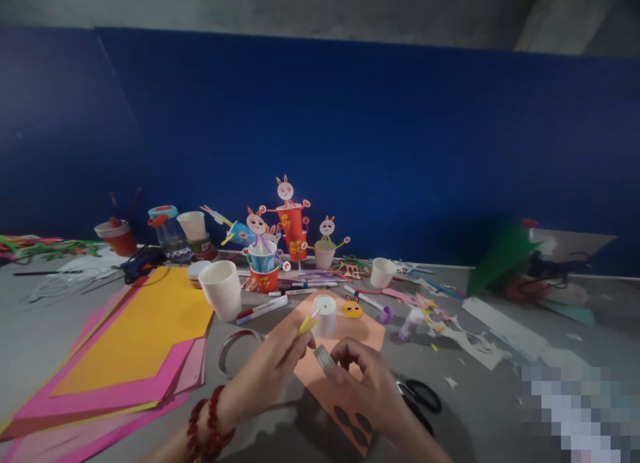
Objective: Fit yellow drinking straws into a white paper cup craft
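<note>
Your left hand pinches a yellow strip, your right hand a small grey piece; close together, both face a white cup.

A wide grey bench is crowded. Toward its left edge, a loose stack of yellow and pink paper spreads out flat. Beside the stack stands a large white cup, with markers and a thin ring lying nearby. A peach sheet lies in the middle, one corner pointing to the near edge; black-handled scissors rest just right of it. Near the back edge stand colourful cups topped with rabbit-faced figures. Further right are a small white cup, a glue stick and paper scraps.
</note>
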### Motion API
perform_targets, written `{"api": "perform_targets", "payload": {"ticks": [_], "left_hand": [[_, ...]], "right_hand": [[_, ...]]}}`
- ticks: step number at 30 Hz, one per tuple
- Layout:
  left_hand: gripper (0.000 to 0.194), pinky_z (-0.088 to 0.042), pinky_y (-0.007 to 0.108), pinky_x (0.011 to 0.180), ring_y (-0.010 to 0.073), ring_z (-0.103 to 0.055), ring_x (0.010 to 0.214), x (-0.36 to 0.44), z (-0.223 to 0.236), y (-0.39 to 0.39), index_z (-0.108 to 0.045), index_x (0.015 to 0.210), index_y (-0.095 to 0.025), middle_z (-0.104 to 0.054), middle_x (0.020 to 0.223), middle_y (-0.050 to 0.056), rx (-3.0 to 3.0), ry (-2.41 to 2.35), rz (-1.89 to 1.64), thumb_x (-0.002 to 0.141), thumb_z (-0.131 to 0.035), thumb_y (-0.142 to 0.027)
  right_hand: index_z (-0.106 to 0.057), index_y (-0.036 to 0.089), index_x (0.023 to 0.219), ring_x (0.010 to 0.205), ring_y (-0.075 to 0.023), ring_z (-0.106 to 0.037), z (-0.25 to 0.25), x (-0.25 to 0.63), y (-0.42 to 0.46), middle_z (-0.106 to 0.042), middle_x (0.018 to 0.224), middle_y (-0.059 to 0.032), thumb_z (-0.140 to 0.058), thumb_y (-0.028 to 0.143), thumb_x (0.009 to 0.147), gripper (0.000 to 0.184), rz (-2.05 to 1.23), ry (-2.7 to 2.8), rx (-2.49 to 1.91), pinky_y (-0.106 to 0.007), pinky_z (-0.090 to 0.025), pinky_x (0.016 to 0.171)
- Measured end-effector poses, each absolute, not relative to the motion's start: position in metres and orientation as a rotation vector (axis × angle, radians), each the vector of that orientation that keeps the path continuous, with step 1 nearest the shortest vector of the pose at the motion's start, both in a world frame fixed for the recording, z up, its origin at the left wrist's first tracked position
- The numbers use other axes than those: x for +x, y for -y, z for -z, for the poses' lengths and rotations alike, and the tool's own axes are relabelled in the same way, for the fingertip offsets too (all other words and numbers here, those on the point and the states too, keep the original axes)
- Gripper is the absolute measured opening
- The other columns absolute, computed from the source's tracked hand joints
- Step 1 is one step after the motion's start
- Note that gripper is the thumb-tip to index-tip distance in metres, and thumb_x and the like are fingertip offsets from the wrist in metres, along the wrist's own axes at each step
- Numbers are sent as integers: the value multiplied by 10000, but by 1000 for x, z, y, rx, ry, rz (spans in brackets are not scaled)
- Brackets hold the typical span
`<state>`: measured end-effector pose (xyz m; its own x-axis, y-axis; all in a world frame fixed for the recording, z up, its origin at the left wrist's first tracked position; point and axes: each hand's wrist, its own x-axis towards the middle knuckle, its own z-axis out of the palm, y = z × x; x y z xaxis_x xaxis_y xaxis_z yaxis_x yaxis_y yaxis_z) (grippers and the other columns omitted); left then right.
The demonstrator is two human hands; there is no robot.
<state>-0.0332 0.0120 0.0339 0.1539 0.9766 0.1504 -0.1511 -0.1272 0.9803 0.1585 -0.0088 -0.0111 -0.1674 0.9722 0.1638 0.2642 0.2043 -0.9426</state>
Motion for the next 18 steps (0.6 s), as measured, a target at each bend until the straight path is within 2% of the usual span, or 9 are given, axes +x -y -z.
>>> {"api": "perform_targets", "payload": {"ticks": [3, 6, 14, 18], "left_hand": [[162, -305, 264, 474, 174, -421, 542, -35, -28, -15, -722, 699, -219, -533, 586, 29, 1385, -948, -1030, 826, -684, -313], [241, -189, 258, 433, 132, -295, 476, -37, -21, -15, -699, 772, -196, -401, 527, -25, 1443, -990, -875, 896, -599, -378], [305, -188, 228, 430, 105, -270, 474, -39, -9, -16, -615, 868, -197, -340, 540, -73, 1404, -989, -742, 932, -529, -482], [355, -177, 213, 416, 87, -242, 442, -36, -14, -16, -568, 800, -194, -334, 505, -91, 1352, -981, -709, 904, -548, -532]], "right_hand": [[-588, 183, 720, 685, -158, -484, 12, 161, 10, -551, 695, 5, -605, 441, 819, 277, -1048, 1594, -1216, -263, -367, 642], [-582, 187, 702, 674, -154, -481, 14, 163, 11, -548, 680, 9, -610, 430, 818, 271, -1056, 1605, -1209, -259, -364, 634], [-570, 200, 698, 646, -145, -479, 16, 166, 11, -537, 649, 20, -627, 437, 816, 271, -1102, 1574, -1227, -249, -375, 608], [-569, 200, 699, 621, -138, -475, 14, 164, 11, -537, 630, 21, -625, 423, 818, 259, -1153, 1554, -1237, -239, -365, 568]]}}
